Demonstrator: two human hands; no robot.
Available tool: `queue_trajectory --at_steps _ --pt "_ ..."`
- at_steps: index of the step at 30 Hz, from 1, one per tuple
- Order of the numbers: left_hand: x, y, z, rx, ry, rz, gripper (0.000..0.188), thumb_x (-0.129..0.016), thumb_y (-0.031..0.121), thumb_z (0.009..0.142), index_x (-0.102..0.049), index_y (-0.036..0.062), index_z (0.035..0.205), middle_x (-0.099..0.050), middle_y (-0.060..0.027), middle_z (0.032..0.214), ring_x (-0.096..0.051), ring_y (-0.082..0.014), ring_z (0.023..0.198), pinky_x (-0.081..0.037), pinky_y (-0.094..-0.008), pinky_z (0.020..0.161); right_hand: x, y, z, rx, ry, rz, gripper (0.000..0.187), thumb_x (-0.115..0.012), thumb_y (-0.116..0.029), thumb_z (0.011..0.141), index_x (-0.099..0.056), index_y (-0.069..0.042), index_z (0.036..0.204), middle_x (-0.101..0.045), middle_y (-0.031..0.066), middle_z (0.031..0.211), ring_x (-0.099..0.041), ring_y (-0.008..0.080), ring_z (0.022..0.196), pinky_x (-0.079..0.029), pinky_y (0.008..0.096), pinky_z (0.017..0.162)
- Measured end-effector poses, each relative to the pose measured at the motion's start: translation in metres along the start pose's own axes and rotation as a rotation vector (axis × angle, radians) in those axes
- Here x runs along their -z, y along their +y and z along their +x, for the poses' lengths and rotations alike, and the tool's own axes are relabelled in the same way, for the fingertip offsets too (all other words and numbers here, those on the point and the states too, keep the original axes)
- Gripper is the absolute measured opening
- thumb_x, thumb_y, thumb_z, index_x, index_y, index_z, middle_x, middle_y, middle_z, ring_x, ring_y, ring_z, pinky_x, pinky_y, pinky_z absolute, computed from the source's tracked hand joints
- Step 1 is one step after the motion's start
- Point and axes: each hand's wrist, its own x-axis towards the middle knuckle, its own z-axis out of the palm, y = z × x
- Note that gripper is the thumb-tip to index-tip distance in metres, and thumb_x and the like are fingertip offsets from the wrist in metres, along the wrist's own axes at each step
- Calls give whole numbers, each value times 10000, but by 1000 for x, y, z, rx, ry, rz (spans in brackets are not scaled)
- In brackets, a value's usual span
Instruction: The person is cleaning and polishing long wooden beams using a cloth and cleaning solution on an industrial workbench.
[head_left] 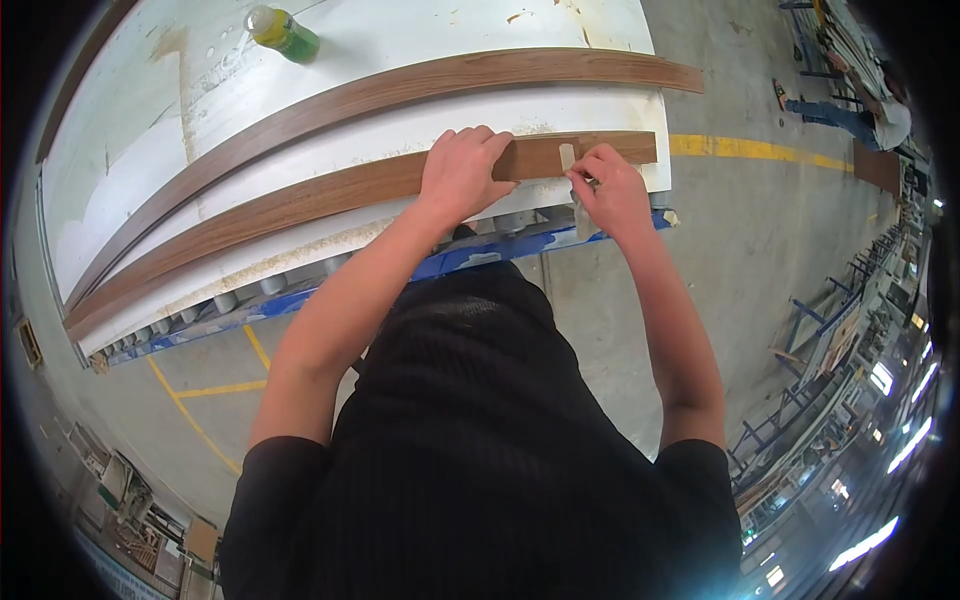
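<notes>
Black shirt [480, 470] faces the nearer plank [340, 190], likely stiff, best edge-held; left hand [462, 178] spreads atop, right hand [614, 190] pinches pale tape [567, 155].

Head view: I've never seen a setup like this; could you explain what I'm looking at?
There's no robot here, just a person's two bare hands. A wide fisheye camera worn on the head looks down, so straight edges bend. On the flat white surface lie a farther brown wood-grained plank and a nearer brown wood-grained plank, both long; beyond them is a yellow-green bottle with a pale cap. The left hand rests on the nearer plank. The right hand seems to pinch a narrow pale strip, material unclear.
</notes>
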Motion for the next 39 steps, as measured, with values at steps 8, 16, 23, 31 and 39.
queue_trajectory --at_steps 8,16,23,31,39 --pt "-3 -1 -1 20 -61 -8 551 -911 348 722 -757 115 1198 -720 -92 977 -701 -309 963 -535 -448 849 -11 13 1 127 18 -227 75 -770 -112 918 -718 -65 947 -672 78 947 -705 315 763 -566 402 670" --pt "-2 -1 0 47 -75 -31 573 -909 371 718 -766 114 1210 -734 -96 992 -711 -313 958 -543 -445 861 4 7 3 56 -115 77 147 -805 -148 925 -694 -51 923 -624 111 924 -678 329 818 -547 430 724" --pt "-3 1 -2 62 -102 -30 586 -915 363 703 -761 113 1211 -741 -100 1010 -714 -329 963 -545 -454 871 8 8 7 -25 -185 184 139 -809 -145 916 -714 -44 910 -632 114 923 -683 324 831 -550 428 748" --pt "-1 -1 -1 68 -110 -59 578 -910 362 706 -766 107 1205 -743 -105 1016 -714 -346 964 -551 -463 879 2 7 6 98 -138 24 121 -775 -78 912 -679 -23 960 -616 127 893 -701 304 817 -567 419 739" --pt "-3 -1 0 73 -121 -65 588 -906 386 720 -774 101 1217 -760 -103 1069 -718 -338 977 -553 -451 901 0 18 5 39 -110 24 178 -760 -67 939 -644 -15 1064 -667 125 945 -719 283 813 -574 382 739"
